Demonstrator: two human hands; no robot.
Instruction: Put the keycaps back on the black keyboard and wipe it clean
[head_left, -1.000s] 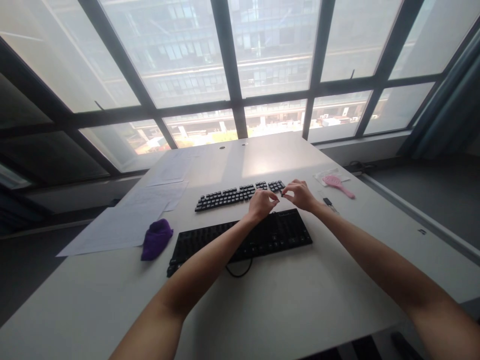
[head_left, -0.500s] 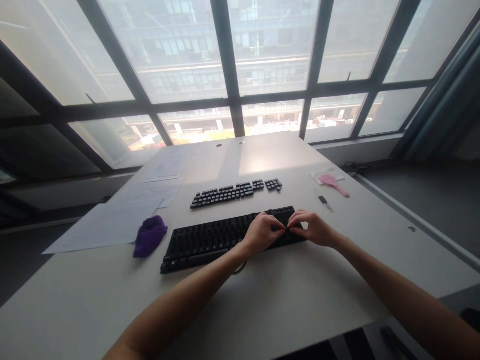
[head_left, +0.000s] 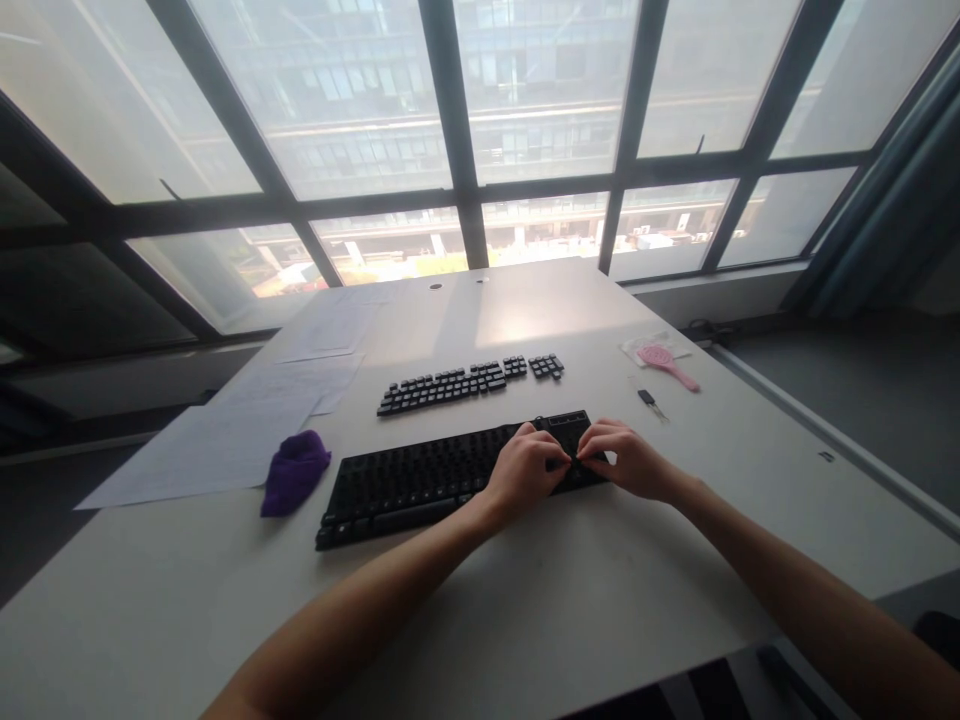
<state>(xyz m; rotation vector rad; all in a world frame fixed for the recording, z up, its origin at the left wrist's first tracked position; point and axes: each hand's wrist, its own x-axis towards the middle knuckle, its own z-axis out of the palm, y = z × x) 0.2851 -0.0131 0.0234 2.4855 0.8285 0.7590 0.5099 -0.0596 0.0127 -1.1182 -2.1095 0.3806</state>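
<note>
A black keyboard (head_left: 420, 478) lies at a slant on the white desk, most of its keys bare of caps, with a row of caps along its front edge. Over its number pad, my left hand (head_left: 525, 465) and my right hand (head_left: 626, 460) meet with thumbs and forefingers pinched together. Between the fingertips is a small black piece, apparently a keycap, mostly covered by the fingers. Behind the keyboard, loose black keycaps (head_left: 446, 388) are laid out in keyboard-like rows and blocks.
A purple cloth (head_left: 295, 473) sits left of the keyboard, beside sheets of paper (head_left: 202, 455). At the right are a pink hairbrush (head_left: 667, 366) on a clear wrapper and a small black-handled tool with wire ends (head_left: 651, 403). Windows stand behind the desk (head_left: 570, 600).
Both hands stay at the number pad, still pinching, with barely any finger movement. The whole view has shifted slightly.
</note>
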